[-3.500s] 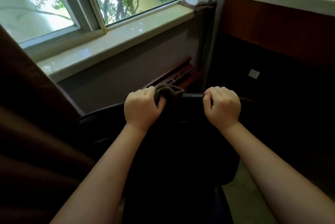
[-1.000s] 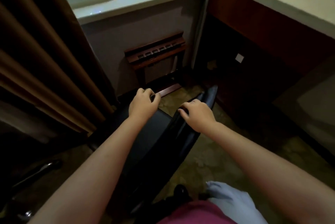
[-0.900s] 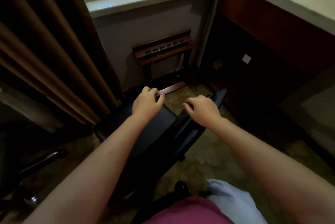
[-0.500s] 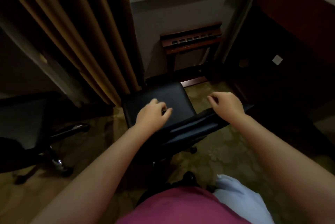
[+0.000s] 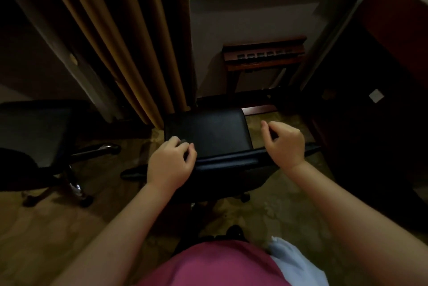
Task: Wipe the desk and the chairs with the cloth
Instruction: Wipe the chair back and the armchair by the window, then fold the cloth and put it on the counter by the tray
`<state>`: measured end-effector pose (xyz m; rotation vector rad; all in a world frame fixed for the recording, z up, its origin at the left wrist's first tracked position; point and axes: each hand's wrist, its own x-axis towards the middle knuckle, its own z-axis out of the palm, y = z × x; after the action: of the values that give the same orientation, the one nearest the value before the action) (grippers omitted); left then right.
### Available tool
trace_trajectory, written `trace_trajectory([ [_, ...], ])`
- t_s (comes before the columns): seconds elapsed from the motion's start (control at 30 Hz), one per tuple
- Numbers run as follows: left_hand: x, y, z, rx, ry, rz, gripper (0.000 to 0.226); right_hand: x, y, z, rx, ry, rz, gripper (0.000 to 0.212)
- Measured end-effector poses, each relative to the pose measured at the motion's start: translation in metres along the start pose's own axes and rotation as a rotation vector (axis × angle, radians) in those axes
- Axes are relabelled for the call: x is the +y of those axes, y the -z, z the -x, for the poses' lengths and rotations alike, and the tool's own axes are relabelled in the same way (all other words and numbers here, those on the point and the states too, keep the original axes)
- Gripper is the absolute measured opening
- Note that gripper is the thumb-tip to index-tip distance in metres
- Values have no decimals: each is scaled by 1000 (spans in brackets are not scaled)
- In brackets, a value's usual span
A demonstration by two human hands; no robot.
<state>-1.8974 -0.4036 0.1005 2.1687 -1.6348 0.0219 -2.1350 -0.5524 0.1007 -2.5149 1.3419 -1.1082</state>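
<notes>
**Chair wipe under way; table and second chair unverified**

The black leather swivel chair (image 5: 208,132) stands at centre, with its backrest rail lying crosswise under both hands. The left hand (image 5: 171,165) sits at the rail's 9 o'clock end. Its fingers are curled round a dark wad that shows at the fingertips, judged to be the dark brown cloth (image 5: 183,140), though the dim light prevents certainty. The right hand (image 5: 283,142) hovers just over the 3 o'clock end, fingers loosely bent and holding nothing.

Progress, as judged: work is on this chair's back. Nothing shows whether its seat, the second black chair (image 5: 34,128) at 9 o'clock or the wood-fronted table (image 5: 393,19) at 2 o'clock has been wiped.

Change: a second ago the backrest ran edge-on away from the person; it now lies crosswise, and the second chair has come into view. The right hand, which gripped the rail 3.5 seconds ago, has let go.
</notes>
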Motion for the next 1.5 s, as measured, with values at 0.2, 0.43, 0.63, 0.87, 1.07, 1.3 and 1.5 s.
trace_trajectory([
  [0.2, -9, -1, -26, -11, 159, 18, 32, 5, -17, -33, 21, 139, -58, 45],
  [0.43, -15, -21, -76, -6, 211, -20, 33, 33, -62, -88, -32, 152, -51, 52],
  [0.63, -39, -30, -140, -6, 240, 0, 37, 34, -99, -140, -78, 143, -30, 47],
  [0.87, -57, -41, -191, -38, 270, 5, 42, 40, -129, -177, -165, 15, 13, 52],
  [1.07, -66, -44, -212, -66, 337, 30, 38, 39, -136, -196, -191, 25, 13, 44],
  [1.3, -55, -44, -208, -259, 272, 44, 34, 43, -117, -189, -387, -26, 159, 44],
  [1.5, -58, -9, -234, -236, 247, 213, 13, 9, -92, -214, -480, -57, 69, 38],
])
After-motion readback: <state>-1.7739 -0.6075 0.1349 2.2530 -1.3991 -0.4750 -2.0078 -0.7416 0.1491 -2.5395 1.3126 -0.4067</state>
